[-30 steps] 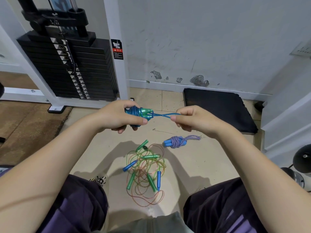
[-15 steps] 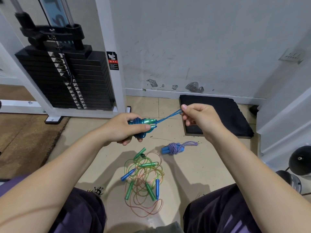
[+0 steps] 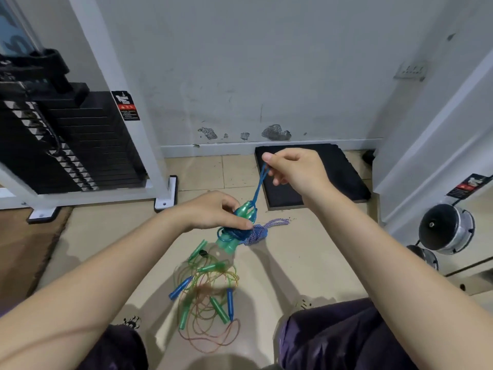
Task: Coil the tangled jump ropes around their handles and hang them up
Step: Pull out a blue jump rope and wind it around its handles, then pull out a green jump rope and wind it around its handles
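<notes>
At the far left a black weight stack (image 3: 61, 145) is seen inside a white frame (image 3: 128, 102) standing on the floor (image 3: 306, 263), against the wall. The left hand (image 3: 213, 213) is held out over the middle of the floor, forearm reaching in from the lower left; its fingers and thumb are curled round a pair of green handles (image 3: 240, 222) wrapped with blue rope (image 3: 234, 232), the bundle tilted with its butt ends pointing down toward the person. Below that hand, a tangle of thin ropes (image 3: 208, 295) with green and blue handles is spread on the floor between the person's knees. Just right of the held bundle, partly hidden behind it, a purple-and-white coiled rope (image 3: 262, 231) lies on the floor. From the top of the green handles a doubled blue strand (image 3: 258, 186) is drawn up and to the right, taut, and is pinched between thumb and forefinger of the right hand (image 3: 293, 172), whose other fingers are loosely curled. That hand is raised in front of a black mat (image 3: 333, 177) laid against the wall. At the floor's right edge, round dumbbell ends (image 3: 445, 228) are seen.
</notes>
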Demonstrator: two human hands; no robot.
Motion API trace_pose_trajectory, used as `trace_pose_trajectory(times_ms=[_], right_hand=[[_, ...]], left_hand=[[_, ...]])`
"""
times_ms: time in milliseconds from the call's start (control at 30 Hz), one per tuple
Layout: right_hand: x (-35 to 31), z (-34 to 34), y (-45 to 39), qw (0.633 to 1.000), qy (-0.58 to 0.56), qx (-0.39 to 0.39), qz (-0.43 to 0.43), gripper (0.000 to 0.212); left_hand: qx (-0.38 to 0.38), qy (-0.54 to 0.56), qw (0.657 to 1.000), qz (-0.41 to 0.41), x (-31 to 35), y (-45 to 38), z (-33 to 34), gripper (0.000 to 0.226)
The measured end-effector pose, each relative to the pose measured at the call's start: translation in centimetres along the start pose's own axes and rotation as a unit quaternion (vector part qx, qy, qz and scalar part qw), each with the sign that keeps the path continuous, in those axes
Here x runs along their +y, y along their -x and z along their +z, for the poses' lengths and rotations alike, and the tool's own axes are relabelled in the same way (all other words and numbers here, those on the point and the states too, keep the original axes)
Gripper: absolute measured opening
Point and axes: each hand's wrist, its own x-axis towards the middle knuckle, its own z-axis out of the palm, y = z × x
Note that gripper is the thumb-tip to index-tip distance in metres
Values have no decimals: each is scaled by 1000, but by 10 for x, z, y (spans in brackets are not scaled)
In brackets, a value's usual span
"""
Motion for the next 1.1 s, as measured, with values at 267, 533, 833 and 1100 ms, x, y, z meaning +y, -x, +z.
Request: trace_pose_trajectory(times_ms=[267, 533, 833, 1100], right_hand=[[104, 1, -51, 992, -12, -40, 116, 35], [266, 29, -77, 947, -39, -160, 275, 19], [417, 25, -107, 882, -233, 104, 395, 9], [434, 20, -101, 893, -145, 101, 413, 42]], left_hand=[[99, 147, 984, -21, -46, -100, 56, 24], [61, 151, 979, -122, -154, -204, 101, 36], [90, 201, 954, -202, -247, -280, 142, 29], [142, 16, 975, -170, -260, -291, 157, 35]])
